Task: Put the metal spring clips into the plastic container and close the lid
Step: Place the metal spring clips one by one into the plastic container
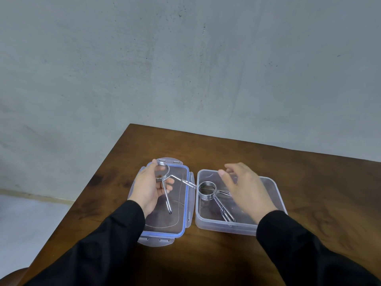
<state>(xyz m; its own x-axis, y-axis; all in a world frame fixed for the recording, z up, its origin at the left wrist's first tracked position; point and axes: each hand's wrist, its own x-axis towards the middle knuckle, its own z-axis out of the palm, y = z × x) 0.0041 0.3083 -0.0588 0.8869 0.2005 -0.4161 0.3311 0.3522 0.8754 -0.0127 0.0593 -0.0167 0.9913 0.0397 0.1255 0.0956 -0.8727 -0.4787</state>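
Observation:
A clear plastic container (pixel 208 223) sits on the wooden table, and one metal spring clip (pixel 207 191) lies inside it, coil at the left and handles pointing toward me. The container's lid (pixel 179 226), with a blue seal and side flaps, lies flat to its left. My left hand (pixel 147 187) holds a second spring clip (pixel 165 178) by its coil above the lid, one handle reaching toward the container. My right hand (pixel 245 187) hovers over the container with fingers spread and nothing in it.
The brown wooden table (pixel 299 182) ends at a corner behind the lid; its left edge runs diagonally toward me. A grey wall stands behind and pale floor shows at the left. A rounded brown object (pixel 12 277) peeks in at the bottom left.

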